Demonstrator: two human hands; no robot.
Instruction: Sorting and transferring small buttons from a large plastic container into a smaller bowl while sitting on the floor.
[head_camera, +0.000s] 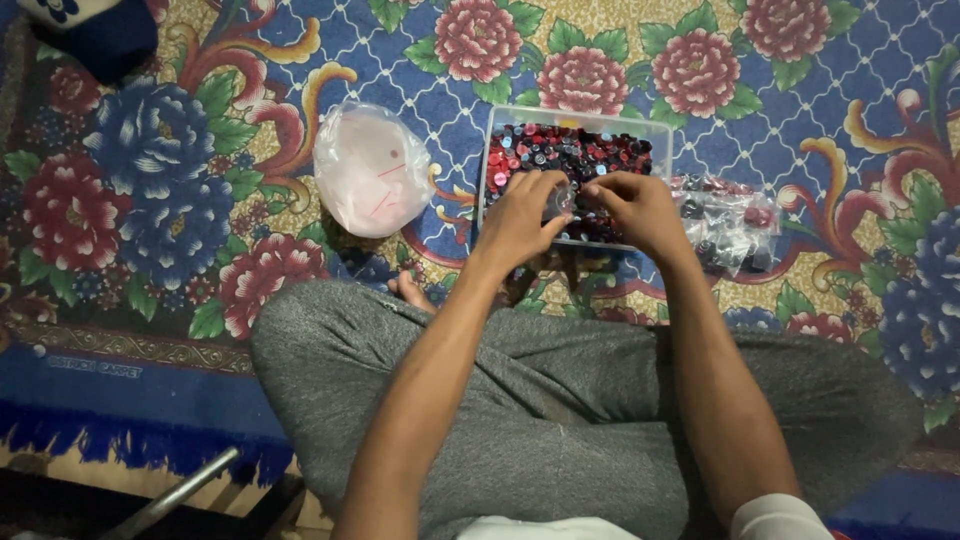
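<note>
Over a floral carpet (800, 120), seen from above: 2 hands meeting above a clear tray (573, 118) of red, black and blue buttons (570, 150). Left hand (520, 215) and right hand (632, 205) curled, fingertips pinching 1 small clear piece (563, 200) between them. White bag (368, 170) left of tray; clear bags of buttons (728, 222) right. Grey-trousered crossed legs (560, 400) below.

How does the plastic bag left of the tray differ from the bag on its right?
The left plastic bag looks whitish, puffed and almost empty, with only a few small red bits; the right plastic bag is clear, crumpled and packed with dark and red small pieces. The left bag lies apart from the tray; the right one sits against it. Both rest on the floral carpet.
</note>
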